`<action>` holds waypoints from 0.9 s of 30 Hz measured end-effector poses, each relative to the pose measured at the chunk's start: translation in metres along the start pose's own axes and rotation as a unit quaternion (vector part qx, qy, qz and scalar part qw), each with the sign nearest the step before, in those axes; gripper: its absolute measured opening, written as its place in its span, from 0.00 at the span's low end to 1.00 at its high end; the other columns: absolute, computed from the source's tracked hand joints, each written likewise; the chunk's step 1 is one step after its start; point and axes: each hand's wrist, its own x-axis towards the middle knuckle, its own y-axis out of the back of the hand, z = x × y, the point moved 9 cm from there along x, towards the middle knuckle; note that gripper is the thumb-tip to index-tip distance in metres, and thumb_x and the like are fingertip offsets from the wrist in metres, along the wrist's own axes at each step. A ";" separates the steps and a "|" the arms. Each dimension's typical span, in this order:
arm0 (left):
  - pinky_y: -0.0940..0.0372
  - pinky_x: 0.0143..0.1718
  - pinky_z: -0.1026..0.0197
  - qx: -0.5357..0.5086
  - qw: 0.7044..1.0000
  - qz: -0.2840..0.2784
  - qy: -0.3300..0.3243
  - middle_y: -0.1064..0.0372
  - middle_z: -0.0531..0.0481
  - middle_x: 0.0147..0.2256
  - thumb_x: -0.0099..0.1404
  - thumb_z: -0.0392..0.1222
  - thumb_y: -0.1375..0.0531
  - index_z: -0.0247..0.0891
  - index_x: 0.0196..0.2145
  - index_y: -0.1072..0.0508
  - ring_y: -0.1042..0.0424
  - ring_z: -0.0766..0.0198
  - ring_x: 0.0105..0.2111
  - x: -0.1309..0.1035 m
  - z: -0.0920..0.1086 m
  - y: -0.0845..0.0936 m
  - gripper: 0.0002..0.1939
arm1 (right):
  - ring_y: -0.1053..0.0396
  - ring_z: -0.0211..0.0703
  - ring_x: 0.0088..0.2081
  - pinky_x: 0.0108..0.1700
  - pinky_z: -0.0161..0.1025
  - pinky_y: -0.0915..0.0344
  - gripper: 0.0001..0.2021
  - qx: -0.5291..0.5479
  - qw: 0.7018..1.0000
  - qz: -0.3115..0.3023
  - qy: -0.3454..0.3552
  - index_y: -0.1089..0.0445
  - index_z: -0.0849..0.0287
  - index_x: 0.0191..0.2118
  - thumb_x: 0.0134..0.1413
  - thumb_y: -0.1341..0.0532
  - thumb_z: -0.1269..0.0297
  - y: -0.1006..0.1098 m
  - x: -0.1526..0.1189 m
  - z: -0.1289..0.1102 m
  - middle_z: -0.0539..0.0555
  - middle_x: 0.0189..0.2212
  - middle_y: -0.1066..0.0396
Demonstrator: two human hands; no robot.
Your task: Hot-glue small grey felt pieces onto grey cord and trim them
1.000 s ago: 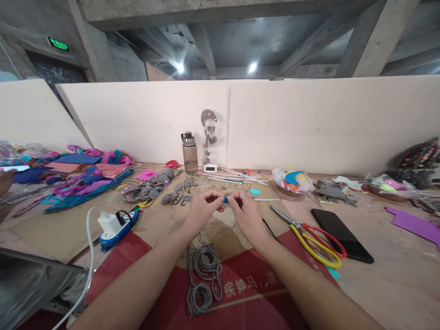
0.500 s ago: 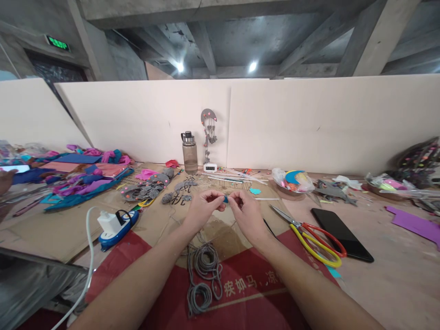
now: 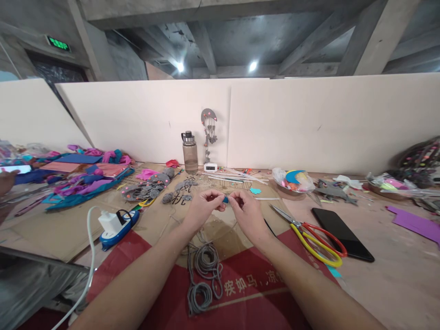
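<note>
Over the cardboard, my left hand (image 3: 207, 206) and my right hand (image 3: 244, 208) are close together, each in a pinch. Between their fingertips shows a small dark-blue piece (image 3: 226, 200); the fingers cover most of it, so its kind cannot be made out. Both hands grip it from either side. Below them, coiled grey cord (image 3: 207, 261) lies on the cardboard and its red printed part. To the right are scissors (image 3: 309, 236) with one red and one yellow handle. A turquoise scalloped cutout (image 3: 255, 191) rests just beyond my right hand.
A water bottle (image 3: 190, 153) and a small digital clock (image 3: 210, 167) stand by the white partition, where a grey moon-shaped hanging ornament (image 3: 209, 117) hangs. A phone (image 3: 340, 233) lies right; a power strip (image 3: 118, 231) with cable, left. Another person's hand (image 3: 7, 181) holds a phone far left.
My hands stay nearly still around the blue piece, with slightly more of it showing. At far left, the other person's hand has shifted slightly on the phone.
</note>
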 end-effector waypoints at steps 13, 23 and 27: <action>0.33 0.28 0.63 0.004 1.000 0.016 0.009 0.30 0.52 0.20 0.52 0.45 0.36 0.34 0.29 0.29 0.31 0.68 0.21 0.000 -0.001 0.001 0.12 | 0.38 0.39 0.29 0.33 0.36 0.41 0.06 0.039 0.999 -0.008 -0.030 0.35 0.58 0.29 0.54 0.45 0.63 -0.002 -0.001 0.002 0.50 0.26 0.33; 0.33 0.28 0.64 0.021 1.000 -0.003 0.002 0.30 0.52 0.20 0.54 0.46 0.37 0.34 0.30 0.30 0.31 0.68 0.21 -0.002 0.001 -0.002 0.11 | 0.38 0.38 0.28 0.32 0.35 0.42 0.06 0.045 0.998 -0.005 -0.033 0.35 0.58 0.28 0.54 0.44 0.64 0.000 0.000 0.002 0.50 0.26 0.34; 0.33 0.28 0.63 0.011 1.000 -0.008 0.006 0.29 0.51 0.21 0.54 0.47 0.37 0.34 0.30 0.29 0.30 0.67 0.22 -0.002 0.000 -0.003 0.12 | 0.38 0.38 0.28 0.32 0.35 0.42 0.06 0.041 0.999 -0.005 -0.034 0.35 0.57 0.29 0.54 0.45 0.64 0.001 0.000 0.003 0.50 0.26 0.33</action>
